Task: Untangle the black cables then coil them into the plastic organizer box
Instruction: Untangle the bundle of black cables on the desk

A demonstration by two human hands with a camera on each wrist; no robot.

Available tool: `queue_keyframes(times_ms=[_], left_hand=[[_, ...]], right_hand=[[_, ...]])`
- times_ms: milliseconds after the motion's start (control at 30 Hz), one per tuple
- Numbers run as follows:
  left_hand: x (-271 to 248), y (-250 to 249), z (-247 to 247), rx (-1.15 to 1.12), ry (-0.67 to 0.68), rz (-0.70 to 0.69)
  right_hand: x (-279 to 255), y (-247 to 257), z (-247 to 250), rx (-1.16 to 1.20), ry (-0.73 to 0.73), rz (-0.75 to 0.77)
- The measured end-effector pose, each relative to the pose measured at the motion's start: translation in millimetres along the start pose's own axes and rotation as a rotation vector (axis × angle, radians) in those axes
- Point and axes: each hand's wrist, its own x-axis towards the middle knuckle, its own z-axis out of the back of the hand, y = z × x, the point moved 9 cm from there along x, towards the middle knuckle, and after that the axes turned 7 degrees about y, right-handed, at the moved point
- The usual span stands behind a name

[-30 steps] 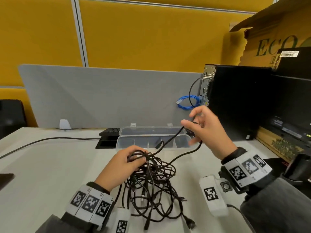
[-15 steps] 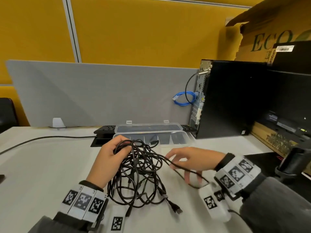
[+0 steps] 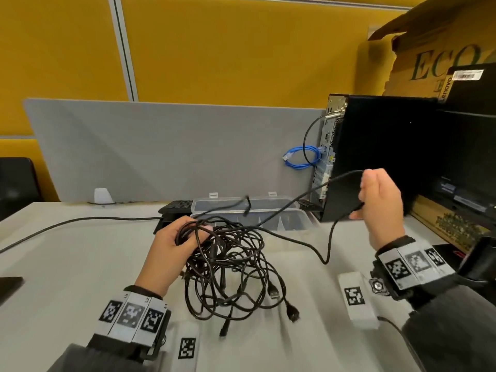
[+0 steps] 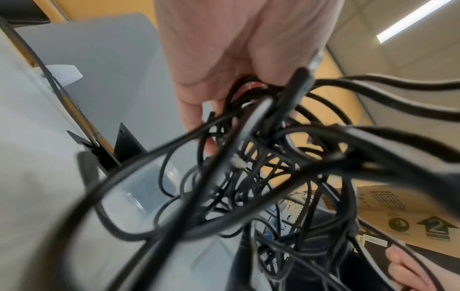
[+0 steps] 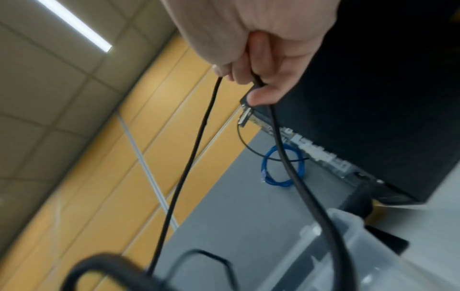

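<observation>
**One cable pulled up from the tangle**

The left hand (image 3: 171,253) has its fingers closed around the top of the tangle of black cables (image 3: 230,267), which lies on the desk (image 3: 67,264) just in front of the plastic organizer box (image 3: 300,218). The right hand (image 3: 381,205) is raised near the black computer case (image 3: 389,157), and its grip is closed on a single black cable (image 3: 330,237). This cable hangs down in a loop and runs back into the tangle. The box stands open.
</observation>
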Motion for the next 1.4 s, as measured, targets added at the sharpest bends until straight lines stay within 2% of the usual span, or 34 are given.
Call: queue_keyframes(times_ms=[33,100,133,167,200,267,300,367,467,567,633,667,800,833,900,933,967,1033,1067,1133,1233,1400], left_hand=[[-1,-1,-2,-0.001,0.006,-0.005],[-2,-4,-5,0.031,0.023,-0.019],[-3,-5,-6,0.057,0.031,-0.03],[-3,-7,-7,0.075,0.037,-0.042],[-3,-9,-8,0.079,0.042,-0.053],[-4,-13,-11,0.07,0.043,-0.071],[-4,-15,-13,0.067,0.041,-0.078],[-6,-18,-16,0.066,0.04,-0.086],[-6,-19,-13,0.066,0.019,-0.104],[-5,-15,-4,0.01,-0.034,-0.095],[-4,-11,0,-0.018,-0.052,-0.076],[-4,-10,3,-0.027,-0.068,-0.068],[-2,-8,19,-0.117,-0.144,-0.076],[-2,-10,18,-0.11,-0.141,-0.088],[-2,-15,11,-0.057,-0.099,-0.105],[-2,-15,7,-0.037,-0.079,-0.107],[-3,-15,5,-0.021,-0.067,-0.108],[-3,-14,3,0.007,-0.06,-0.111],[-3,-14,2,0.012,-0.059,-0.112],[-3,-15,0,0.011,-0.059,-0.119],[-4,-19,-3,0.011,-0.065,-0.139],[-4,-17,-8,-0.008,-0.033,-0.111]], right_hand=[[2,-14,0,-0.063,0.036,-0.075],[-3,-38,-20,-0.48,0.312,-0.198],[-10,-45,-32,-0.71,0.453,-0.203],[-20,-47,-45,-0.862,0.547,-0.156],[-31,-41,-56,-0.95,0.577,-0.096],[-57,-10,-87,-1.074,0.542,0.171],[-72,4,-108,-1.1,0.584,0.311],[-96,17,-144,-1.012,0.77,0.433],[-103,20,-161,-0.749,0.936,0.392],[-88,27,-144,-0.482,0.944,0.304],[-71,29,-119,-0.322,0.869,0.245],[-59,30,-101,-0.253,0.769,0.216],[-16,4,-14,-0.02,0.169,0.067],[-13,-7,0,-0.019,0.075,0.038],[-9,-28,9,-0.089,0.008,-0.01],[-7,-37,3,-0.2,0.05,-0.045],[-8,-42,-8,-0.419,0.143,-0.05],[-18,-41,-38,-0.822,0.325,0.0],[-27,-34,-52,-0.901,0.366,0.037],[-56,-10,-88,-0.895,0.492,0.125],[-106,18,-143,-0.914,0.787,0.291],[-109,34,-160,-0.636,0.898,0.391]])
